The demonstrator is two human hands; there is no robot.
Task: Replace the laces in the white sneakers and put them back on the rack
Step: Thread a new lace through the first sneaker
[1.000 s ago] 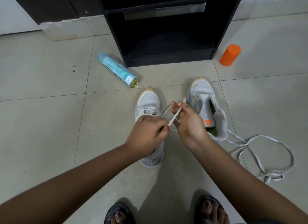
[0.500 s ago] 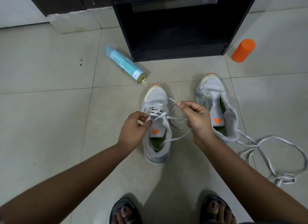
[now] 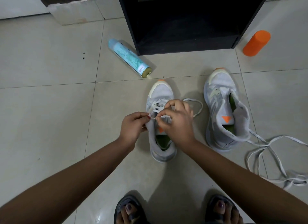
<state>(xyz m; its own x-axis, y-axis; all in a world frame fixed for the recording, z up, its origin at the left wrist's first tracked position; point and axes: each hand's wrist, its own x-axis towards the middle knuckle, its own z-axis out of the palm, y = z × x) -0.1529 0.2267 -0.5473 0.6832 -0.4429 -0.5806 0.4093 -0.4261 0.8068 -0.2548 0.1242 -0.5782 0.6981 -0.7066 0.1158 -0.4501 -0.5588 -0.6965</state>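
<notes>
Two white sneakers stand on the tiled floor, toes toward the black shoe rack (image 3: 183, 23). The left sneaker (image 3: 160, 140) is partly laced near its toe. My left hand (image 3: 133, 128) pinches the left edge of its eyelet flap. My right hand (image 3: 179, 122) sits over the tongue and pinches the white lace (image 3: 197, 107), which loops out to the right. The right sneaker (image 3: 223, 110) has no lace and its collar gapes wide. A loose white lace (image 3: 273, 157) lies tangled on the floor to its right.
A light blue spray can (image 3: 129, 57) lies on its side left of the rack. An orange cylinder (image 3: 256, 42) stands to the rack's right. My sandalled feet (image 3: 176, 212) are at the bottom edge.
My right hand has moved left over the sneaker's tongue and brought the lace end to the eyelets. My left hand has shifted slightly onto the flap's edge. The view has moved closer.
</notes>
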